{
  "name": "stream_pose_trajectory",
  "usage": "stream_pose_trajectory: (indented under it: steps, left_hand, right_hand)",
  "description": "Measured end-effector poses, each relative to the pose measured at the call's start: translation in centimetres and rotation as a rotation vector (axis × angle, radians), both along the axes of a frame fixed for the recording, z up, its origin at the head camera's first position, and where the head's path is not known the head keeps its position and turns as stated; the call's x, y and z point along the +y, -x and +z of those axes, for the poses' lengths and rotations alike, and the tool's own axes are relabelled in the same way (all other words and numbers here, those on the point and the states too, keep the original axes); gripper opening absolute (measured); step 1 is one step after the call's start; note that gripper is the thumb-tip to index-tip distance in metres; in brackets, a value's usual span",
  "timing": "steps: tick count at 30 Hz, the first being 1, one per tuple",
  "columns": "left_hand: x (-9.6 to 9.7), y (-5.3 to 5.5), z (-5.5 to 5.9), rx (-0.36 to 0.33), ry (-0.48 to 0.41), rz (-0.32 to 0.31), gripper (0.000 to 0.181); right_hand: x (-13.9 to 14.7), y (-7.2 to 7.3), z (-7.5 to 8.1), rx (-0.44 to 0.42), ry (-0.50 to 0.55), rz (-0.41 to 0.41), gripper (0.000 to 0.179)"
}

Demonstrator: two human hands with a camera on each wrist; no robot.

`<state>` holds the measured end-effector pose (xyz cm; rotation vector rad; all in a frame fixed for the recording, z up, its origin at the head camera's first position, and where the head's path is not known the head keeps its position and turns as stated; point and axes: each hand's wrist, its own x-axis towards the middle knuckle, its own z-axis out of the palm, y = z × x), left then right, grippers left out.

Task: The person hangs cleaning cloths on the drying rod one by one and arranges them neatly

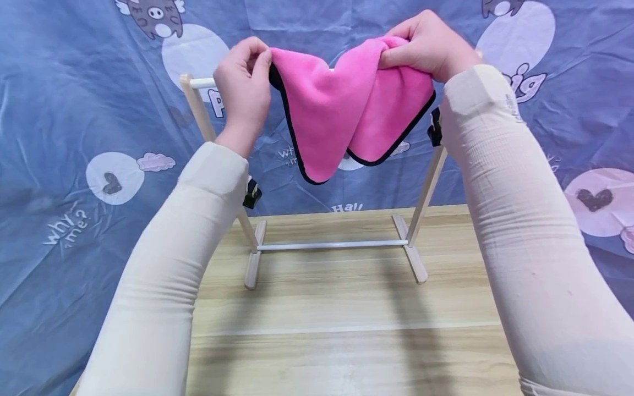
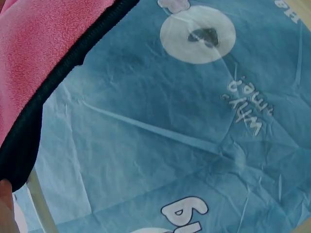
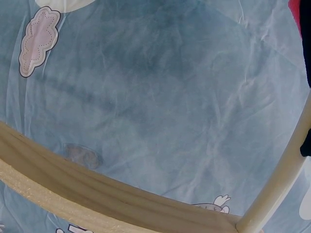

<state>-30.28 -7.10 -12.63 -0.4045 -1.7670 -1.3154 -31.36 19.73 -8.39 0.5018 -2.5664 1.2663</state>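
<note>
A pink towel [image 1: 327, 104] with a black edge hangs in folds at the top rail [image 1: 202, 83] of a wooden rack. My left hand [image 1: 245, 91] pinches its upper left corner between thumb and fingers. At the upper right, my right hand [image 1: 426, 49] grips the bunched towel. Two loose flaps droop between the hands, the left one lower. In the left wrist view the towel [image 2: 48, 43] shows its dark binding, with a fingertip [image 2: 6, 204] at the corner. Only a sliver of the towel appears in the right wrist view, beside the rail [image 3: 279, 179].
The rack's legs [image 1: 426, 192] stand on a wood-grain surface [image 1: 346, 308], joined by a low white bar [image 1: 332, 245]. A blue printed cloth [image 1: 49, 137] covers the background. In the right wrist view a wooden post [image 3: 107, 194] crosses the bottom. Black straps with buckles [image 1: 252, 193] sit at the wrists.
</note>
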Motion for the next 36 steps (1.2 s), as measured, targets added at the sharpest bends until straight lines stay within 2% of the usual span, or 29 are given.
stream_pose_trajectory:
  steps: [7, 11, 14, 19, 23, 25, 30, 33, 36]
  left_hand:
    - [-0.5, 0.1, 1.2, 0.017, 0.032, 0.049, 0.024]
    - [-0.9, 0.4, 1.5, 0.02, 0.048, 0.065, 0.023]
    - [-1.3, 0.8, 1.5, 0.016, 0.027, 0.071, 0.025]
    - [-2.3, 1.3, 1.7, -0.024, -0.023, 0.099, 0.029]
    - [-3.0, 1.5, 1.9, -0.054, -0.02, 0.135, 0.029]
    - [-3.2, 1.6, 2.1, -0.048, -0.004, 0.157, 0.029]
    - [-3.7, 1.5, 3.1, -0.001, 0.048, 0.207, 0.03]
    - [-4.1, 1.5, 3.5, 0.025, 0.084, 0.243, 0.029]
    - [-4.4, 1.7, 3.6, 0.022, 0.133, 0.27, 0.029]
  right_hand:
    - [0.1, -0.3, 0.0, -0.002, 0.006, -0.002, 0.02]
    - [0.1, -0.3, -0.1, -0.002, -0.007, -0.01, 0.018]
    - [0.1, -0.3, -0.1, -0.012, -0.007, -0.02, 0.017]
    - [0.2, -0.2, 0.1, -0.036, -0.052, -0.054, 0.019]
    - [0.4, -0.2, 0.1, -0.062, -0.066, -0.039, 0.032]
    - [0.4, -0.1, 0.1, -0.068, -0.055, -0.018, 0.037]
    - [0.0, -0.1, 0.2, -0.053, -0.06, 0.008, 0.036]
    - [-0.2, -0.1, 0.3, -0.054, -0.063, 0.004, 0.037]
    - [-0.3, -0.2, 0.4, -0.068, -0.073, -0.016, 0.04]
